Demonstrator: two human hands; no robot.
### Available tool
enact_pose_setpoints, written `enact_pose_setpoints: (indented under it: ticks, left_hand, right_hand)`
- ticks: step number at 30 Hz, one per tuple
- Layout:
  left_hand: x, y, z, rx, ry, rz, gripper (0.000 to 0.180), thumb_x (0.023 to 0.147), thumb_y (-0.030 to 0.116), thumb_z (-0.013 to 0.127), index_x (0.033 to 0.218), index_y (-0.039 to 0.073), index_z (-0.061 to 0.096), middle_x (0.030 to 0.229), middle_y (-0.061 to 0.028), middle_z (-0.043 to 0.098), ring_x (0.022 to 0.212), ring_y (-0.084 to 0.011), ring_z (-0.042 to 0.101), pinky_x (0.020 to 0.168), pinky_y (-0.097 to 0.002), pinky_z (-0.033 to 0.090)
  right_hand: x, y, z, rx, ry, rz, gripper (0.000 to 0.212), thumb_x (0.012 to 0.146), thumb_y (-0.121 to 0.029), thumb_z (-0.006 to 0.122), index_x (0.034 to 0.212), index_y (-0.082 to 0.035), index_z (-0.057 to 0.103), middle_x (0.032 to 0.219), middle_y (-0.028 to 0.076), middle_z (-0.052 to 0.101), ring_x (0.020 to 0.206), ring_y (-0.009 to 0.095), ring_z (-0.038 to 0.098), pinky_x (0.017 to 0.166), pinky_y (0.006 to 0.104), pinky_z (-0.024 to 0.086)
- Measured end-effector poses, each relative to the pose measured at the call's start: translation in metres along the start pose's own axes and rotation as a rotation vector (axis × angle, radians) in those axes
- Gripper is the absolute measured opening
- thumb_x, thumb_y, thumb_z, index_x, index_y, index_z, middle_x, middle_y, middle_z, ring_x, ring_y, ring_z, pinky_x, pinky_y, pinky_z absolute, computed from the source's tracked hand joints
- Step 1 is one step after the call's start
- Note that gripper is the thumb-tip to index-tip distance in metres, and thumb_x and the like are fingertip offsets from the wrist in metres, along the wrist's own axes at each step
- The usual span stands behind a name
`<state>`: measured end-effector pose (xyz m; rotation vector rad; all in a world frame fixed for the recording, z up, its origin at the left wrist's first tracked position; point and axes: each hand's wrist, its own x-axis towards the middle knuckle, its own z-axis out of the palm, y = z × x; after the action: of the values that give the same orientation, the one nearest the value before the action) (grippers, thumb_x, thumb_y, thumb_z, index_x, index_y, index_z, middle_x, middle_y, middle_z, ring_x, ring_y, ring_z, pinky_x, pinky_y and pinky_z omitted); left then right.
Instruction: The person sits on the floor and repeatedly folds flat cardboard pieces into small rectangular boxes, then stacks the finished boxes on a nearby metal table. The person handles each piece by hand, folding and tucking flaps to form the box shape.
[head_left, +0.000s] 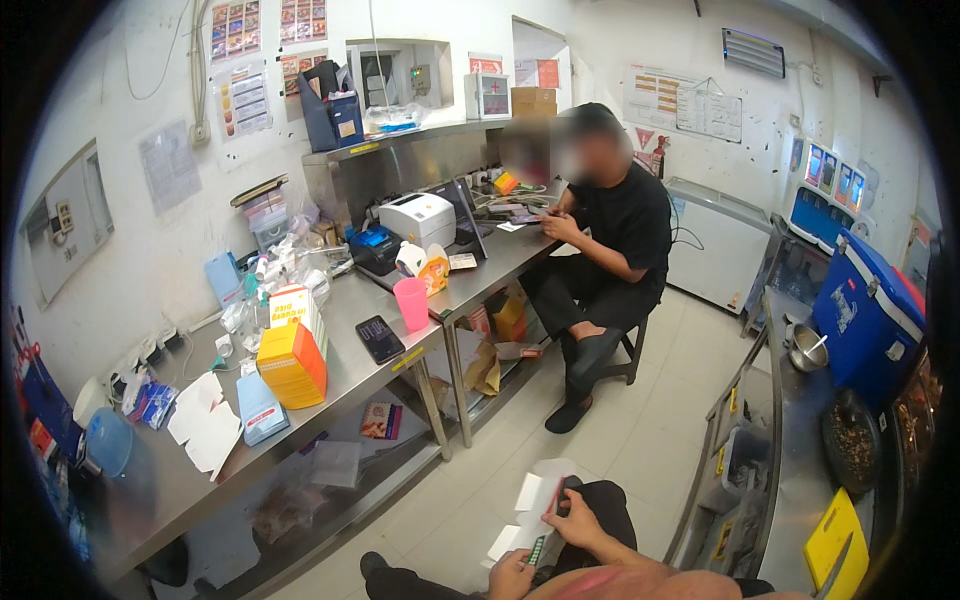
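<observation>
Low in front of me, above my lap, is a partly folded white cardboard carton (541,507) with flaps standing out on its left side. My left hand (511,576) is closed on its near end, beside a small green printed strip. My right hand (577,521) is closed on the carton's right edge, its thumb against the white inner face. A small dark shape shows by the right fingertips; I cannot tell whether it is a separate thing or my dark trousers.
On the steel table (345,400) at left stand orange cartons (292,366), a phone (380,340), a pink cup (411,303) and flat white card (205,424). A person (615,210) in black sits beyond. A right-hand counter holds a blue cooler (868,310) and a knife on a yellow board (838,540).
</observation>
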<state>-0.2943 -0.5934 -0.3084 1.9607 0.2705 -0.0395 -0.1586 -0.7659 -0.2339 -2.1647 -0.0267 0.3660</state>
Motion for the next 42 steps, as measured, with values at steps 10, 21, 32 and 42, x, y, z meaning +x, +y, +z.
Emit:
enact_pose_setpoints:
  ticks: [10, 21, 32, 42]
  left_hand:
    - [-0.032, 0.045, 0.027, 0.092, 0.074, 0.480, 0.030, 0.091, 0.016, 0.067, 0.119, 0.004, 0.071, 0.120, -0.0212, 0.067, 0.112, -0.0411, 0.061, 0.098, -0.0477, 0.049]
    - [-0.024, 0.137, 0.039, 0.167, -0.079, 0.651, 0.038, 0.091, 0.018, 0.076, 0.127, 0.008, 0.068, 0.113, -0.0162, 0.066, 0.100, -0.0345, 0.067, 0.086, -0.0422, 0.056]
    - [-0.008, 0.185, 0.054, 0.007, -0.071, 0.525, 0.029, 0.091, 0.006, 0.076, 0.120, 0.005, 0.068, 0.110, -0.0152, 0.066, 0.089, -0.0298, 0.068, 0.076, -0.0382, 0.057]
    - [-0.006, 0.205, 0.060, -0.784, -0.194, -0.205, 0.010, 0.097, 0.004, 0.072, 0.107, 0.000, 0.071, 0.097, -0.0050, 0.072, 0.084, -0.0113, 0.067, 0.073, -0.0270, 0.053]
  right_hand:
    - [-0.040, -0.005, -0.088, 0.298, 0.013, 0.203, 0.063, 0.095, -0.019, 0.074, 0.144, 0.006, 0.044, 0.120, 0.025, 0.069, 0.101, 0.034, 0.074, 0.079, 0.0442, 0.063]
    - [-0.102, -0.005, -0.139, 0.732, 0.095, 0.106, 0.035, 0.104, -0.003, 0.054, 0.137, 0.006, 0.053, 0.118, 0.017, 0.069, 0.091, 0.024, 0.073, 0.064, 0.0349, 0.068]
    - [-0.101, -0.001, -0.140, 0.646, 0.079, 0.024, 0.026, 0.105, -0.009, 0.057, 0.126, 0.006, 0.064, 0.113, 0.016, 0.070, 0.088, 0.021, 0.073, 0.068, 0.0320, 0.064]
    - [-0.122, -0.027, -0.161, -0.105, 0.153, -0.401, 0.031, 0.098, -0.014, 0.067, 0.128, -0.014, 0.074, 0.102, 0.014, 0.063, 0.091, 0.033, 0.069, 0.079, 0.0423, 0.057]
